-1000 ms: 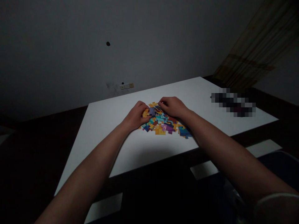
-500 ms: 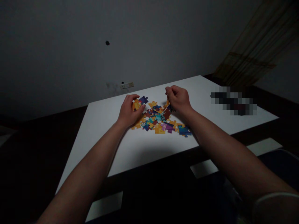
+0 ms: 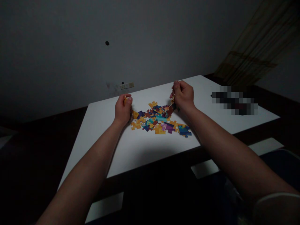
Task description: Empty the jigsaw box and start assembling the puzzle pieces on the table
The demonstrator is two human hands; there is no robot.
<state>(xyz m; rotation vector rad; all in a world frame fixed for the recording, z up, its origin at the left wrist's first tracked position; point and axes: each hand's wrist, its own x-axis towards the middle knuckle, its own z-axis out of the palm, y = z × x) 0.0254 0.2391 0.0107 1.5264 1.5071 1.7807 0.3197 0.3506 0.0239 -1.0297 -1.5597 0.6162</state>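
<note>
Puzzle pile (image 3: 152, 121): a loose heap of overlapping jigsaw pieces, most of them lying flat, in yellow, teal, purple, dark blue and reddish brown.
Left hand (image 3: 123, 109): just beside the left end of the puzzle pile, its fingers curled in and the thumb brought against them, nearly closed; it grips yellow-edged pieces (image 3: 126, 100), how many cannot be told.
Below the left hand: a small yellow piece (image 3: 135, 114) at the pile's left end; whether the hand touches it cannot be told.
Right hand (image 3: 184, 95): over the far right side of the pile, fingers folded into a loose fist with the thumb on top; it has hold of yellow pieces (image 3: 173, 99), partly hidden by the fingers, their number unclear.
Below the right hand: a reddish-brown piece (image 3: 171, 110), tilted up at the pile's right side.
Near edge of the pile: a purple piece (image 3: 168, 127), and a dark blue piece (image 3: 184, 130) at the right end.
White table (image 3: 140, 153): beneath the pile, spreading out around it.
Pixelated object (image 3: 235, 102): well to the right of the pile, too masked to identify.
Wall (image 3: 164, 40): beyond the pile, with sockets (image 3: 127, 85) to its left.
Curtain (image 3: 253, 47): beyond the pile, far to its right.
</note>
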